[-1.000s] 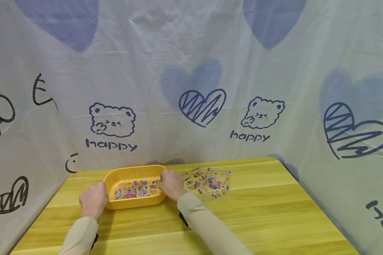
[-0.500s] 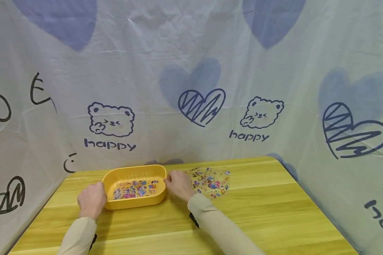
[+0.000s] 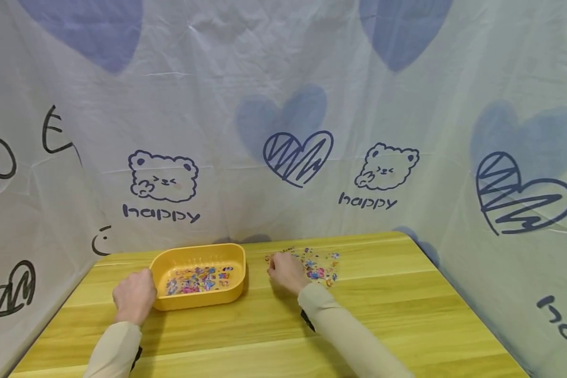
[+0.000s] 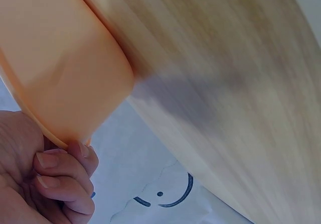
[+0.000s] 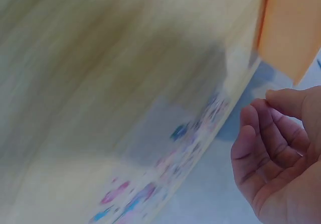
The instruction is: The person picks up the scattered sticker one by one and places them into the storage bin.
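A yellow plastic basket [image 3: 203,301] with low walls stands on the left part of the table, and small multicoloured pieces [image 3: 198,280] lie on its bottom. They look like jigsaw pieces, though they are too small to be sure. My left hand [image 3: 135,297] grips the basket's left rim with curled fingers, seen also in the left wrist view. To the right of the basket, apart from it, my right hand [image 3: 287,272] is over the near-left part of a scatter of similar loose pieces [image 3: 318,268]. Its fingers are loosely bent, thumb near the index fingertip [image 5: 260,103], with nothing visible between them.
The wood-patterned table [image 3: 406,315] runs to a white cloth backdrop [image 3: 227,105] with printed hearts and bears. More cloth hangs at both sides. The loose pieces lie near the table's back edge.
My right hand has moved right, from over the basket's right end, past its rim, to the loose pieces. The left hand keeps its grip and the basket stays in place.
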`<state>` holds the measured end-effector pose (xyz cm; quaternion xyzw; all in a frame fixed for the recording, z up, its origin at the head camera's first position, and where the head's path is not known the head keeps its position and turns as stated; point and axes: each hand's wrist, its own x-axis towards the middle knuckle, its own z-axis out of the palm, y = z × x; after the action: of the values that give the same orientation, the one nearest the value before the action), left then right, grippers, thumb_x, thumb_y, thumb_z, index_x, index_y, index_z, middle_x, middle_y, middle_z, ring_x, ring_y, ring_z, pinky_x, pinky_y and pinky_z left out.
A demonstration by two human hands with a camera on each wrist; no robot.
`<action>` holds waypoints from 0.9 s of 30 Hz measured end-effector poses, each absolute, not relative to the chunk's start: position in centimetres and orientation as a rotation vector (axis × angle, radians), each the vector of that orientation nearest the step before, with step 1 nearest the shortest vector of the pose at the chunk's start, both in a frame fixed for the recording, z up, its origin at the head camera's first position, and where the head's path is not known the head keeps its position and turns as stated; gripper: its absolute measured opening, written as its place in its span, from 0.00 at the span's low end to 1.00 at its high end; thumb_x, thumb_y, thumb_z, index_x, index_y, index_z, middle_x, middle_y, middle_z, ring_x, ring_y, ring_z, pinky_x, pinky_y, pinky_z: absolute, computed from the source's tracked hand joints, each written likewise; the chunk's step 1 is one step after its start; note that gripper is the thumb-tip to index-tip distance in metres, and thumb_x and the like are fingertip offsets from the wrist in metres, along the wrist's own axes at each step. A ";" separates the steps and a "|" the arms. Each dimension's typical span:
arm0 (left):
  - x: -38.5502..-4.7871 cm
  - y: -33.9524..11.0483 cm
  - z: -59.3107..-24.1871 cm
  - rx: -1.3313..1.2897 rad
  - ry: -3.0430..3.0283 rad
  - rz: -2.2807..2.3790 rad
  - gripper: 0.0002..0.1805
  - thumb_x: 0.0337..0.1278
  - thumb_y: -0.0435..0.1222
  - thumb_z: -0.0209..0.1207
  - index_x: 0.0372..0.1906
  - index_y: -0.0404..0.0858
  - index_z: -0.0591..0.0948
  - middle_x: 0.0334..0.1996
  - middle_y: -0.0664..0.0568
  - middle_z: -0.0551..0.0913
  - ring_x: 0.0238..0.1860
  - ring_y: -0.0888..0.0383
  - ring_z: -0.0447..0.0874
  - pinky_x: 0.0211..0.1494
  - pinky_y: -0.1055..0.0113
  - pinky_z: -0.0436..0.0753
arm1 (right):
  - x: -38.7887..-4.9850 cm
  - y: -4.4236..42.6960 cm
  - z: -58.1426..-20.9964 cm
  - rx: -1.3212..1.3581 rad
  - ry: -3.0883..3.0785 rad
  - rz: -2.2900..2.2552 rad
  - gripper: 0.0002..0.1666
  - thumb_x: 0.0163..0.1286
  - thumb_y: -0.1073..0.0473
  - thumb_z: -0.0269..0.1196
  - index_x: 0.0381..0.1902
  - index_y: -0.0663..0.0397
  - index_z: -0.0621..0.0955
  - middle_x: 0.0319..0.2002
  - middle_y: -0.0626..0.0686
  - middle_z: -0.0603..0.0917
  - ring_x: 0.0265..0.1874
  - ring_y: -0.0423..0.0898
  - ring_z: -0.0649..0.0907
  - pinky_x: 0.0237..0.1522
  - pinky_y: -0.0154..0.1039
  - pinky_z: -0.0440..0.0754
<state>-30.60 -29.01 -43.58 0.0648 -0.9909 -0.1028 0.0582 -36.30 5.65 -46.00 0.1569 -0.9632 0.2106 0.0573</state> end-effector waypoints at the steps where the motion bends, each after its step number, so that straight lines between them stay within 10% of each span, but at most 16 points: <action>1: -30.6 -29.0 -43.6 0.195 -3.005 -0.310 0.08 0.62 0.26 0.47 0.32 0.30 0.76 0.23 0.37 0.78 0.23 0.45 0.77 0.20 0.54 0.73 | -36.4 6.1 -46.1 0.469 -2.927 0.644 0.18 0.68 0.60 0.63 0.16 0.48 0.77 0.14 0.45 0.74 0.13 0.39 0.66 0.18 0.33 0.63; 13: -30.4 -29.0 -43.4 0.182 -2.985 -0.333 0.09 0.59 0.25 0.47 0.29 0.31 0.77 0.24 0.35 0.79 0.25 0.40 0.80 0.19 0.52 0.73 | -37.0 12.0 -47.1 0.376 -2.947 0.780 0.25 0.68 0.66 0.58 0.12 0.46 0.65 0.10 0.45 0.57 0.11 0.41 0.55 0.16 0.35 0.55; 27: -30.2 -28.9 -43.5 0.138 -2.944 -0.324 0.12 0.58 0.25 0.46 0.24 0.31 0.76 0.21 0.35 0.78 0.23 0.39 0.80 0.16 0.52 0.72 | -38.6 19.3 -45.8 0.123 -2.987 0.689 0.13 0.68 0.65 0.58 0.22 0.56 0.78 0.22 0.52 0.78 0.19 0.44 0.71 0.22 0.36 0.67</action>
<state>-30.24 -28.91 -43.46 0.0463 -0.9890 -0.1089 0.0883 -38.58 19.26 -45.77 0.0400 -0.9729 0.2246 0.0369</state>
